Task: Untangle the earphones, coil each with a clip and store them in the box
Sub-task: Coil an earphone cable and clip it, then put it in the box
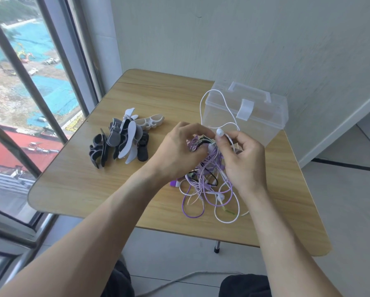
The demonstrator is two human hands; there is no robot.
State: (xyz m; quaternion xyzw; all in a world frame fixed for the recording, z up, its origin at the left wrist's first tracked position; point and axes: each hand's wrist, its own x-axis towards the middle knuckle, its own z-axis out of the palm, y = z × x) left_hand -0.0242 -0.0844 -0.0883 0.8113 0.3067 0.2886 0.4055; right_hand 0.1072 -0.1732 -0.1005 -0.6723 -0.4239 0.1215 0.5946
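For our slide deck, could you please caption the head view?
Both hands work a tangled earphone bundle above the table, clips left, closed clear box behind.

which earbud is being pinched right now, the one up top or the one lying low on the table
The white earbud at the top of the tangle, pinched by the right hand. The other white earbud lies untouched on the wooden table among purple loops.

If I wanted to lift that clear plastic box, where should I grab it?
Take the clear box by the handle moulded on its lid, coming from above. The handle stands up as an open bar, so fingers can curl under it, while the smooth walls offer little hold.
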